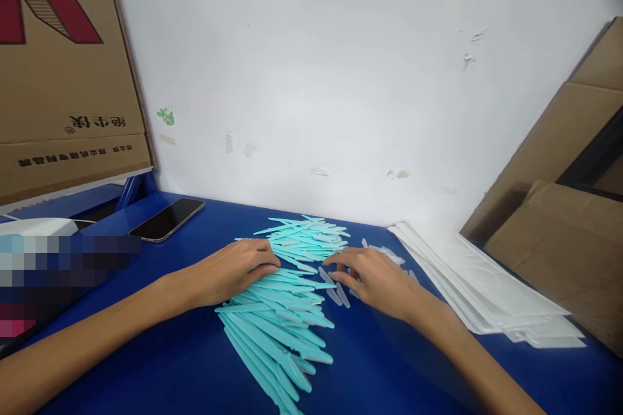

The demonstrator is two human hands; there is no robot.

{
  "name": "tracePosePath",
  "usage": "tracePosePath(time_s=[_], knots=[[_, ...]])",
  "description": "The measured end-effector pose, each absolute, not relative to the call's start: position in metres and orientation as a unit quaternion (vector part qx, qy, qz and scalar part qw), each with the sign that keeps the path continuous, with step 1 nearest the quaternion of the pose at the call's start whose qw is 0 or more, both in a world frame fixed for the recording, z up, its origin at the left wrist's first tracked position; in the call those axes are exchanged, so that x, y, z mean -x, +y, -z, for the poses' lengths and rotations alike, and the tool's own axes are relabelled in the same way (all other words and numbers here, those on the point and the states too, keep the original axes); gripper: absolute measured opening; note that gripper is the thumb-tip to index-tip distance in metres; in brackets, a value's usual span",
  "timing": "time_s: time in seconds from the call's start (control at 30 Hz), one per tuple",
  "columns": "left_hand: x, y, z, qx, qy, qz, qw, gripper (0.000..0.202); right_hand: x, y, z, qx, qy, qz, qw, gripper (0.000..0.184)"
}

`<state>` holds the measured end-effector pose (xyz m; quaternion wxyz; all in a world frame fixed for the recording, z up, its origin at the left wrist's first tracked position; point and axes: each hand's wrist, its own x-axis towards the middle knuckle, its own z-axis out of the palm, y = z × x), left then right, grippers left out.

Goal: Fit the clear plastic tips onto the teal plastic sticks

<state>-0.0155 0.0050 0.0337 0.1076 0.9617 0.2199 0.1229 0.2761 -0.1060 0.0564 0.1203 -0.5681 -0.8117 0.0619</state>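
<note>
Turquoise eyebrow razors [272, 337] lie in a fanned pile before me, with another heap of eyebrow razors [311, 233] behind it. My left hand [250, 266] rests at the left side between the two heaps. Its fingers are pressed together with the thumb, and a razor [300, 266] sticks out from the fingertips. Over at the heaps' right side, my right hand [365, 275] hovers low with curled fingers, thumb and index finger a little apart. Small clear blade caps [343, 295] lie under and beside it; more clear caps [389, 254] are scattered behind, partly hidden by this hand.
A phone [168, 219] lies at the back left of the blue table [389, 369]. White flat sleeves [487, 292] are stacked at the right. Cardboard boxes stand at the left [73, 97] and right [559, 240]. A white wall [316, 78] closes off the back.
</note>
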Motion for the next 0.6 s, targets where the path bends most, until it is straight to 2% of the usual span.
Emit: tracePosePath(time_s=[0.17,0.4,0.5,0.6], knots=[[0.016,-0.001,-0.034,-0.963,0.217,-0.12,0.106,0.034,-0.281,-0.104,-0.052,0.549,-0.825,-0.084,0.102,0.032],[0.016,-0.005,-0.035,-0.965,0.215,-0.119,0.095,0.032,-0.286,-0.105,-0.057,0.579,-0.805,-0.095,0.087,0.026],[0.015,-0.005,-0.034,-0.966,0.211,-0.121,0.091,0.033,-0.282,-0.11,-0.063,0.581,-0.801,-0.113,0.09,0.032],[0.015,-0.006,-0.033,-0.967,0.204,-0.126,0.081,0.033,-0.279,-0.114,-0.066,0.576,-0.803,-0.136,0.073,0.046]])
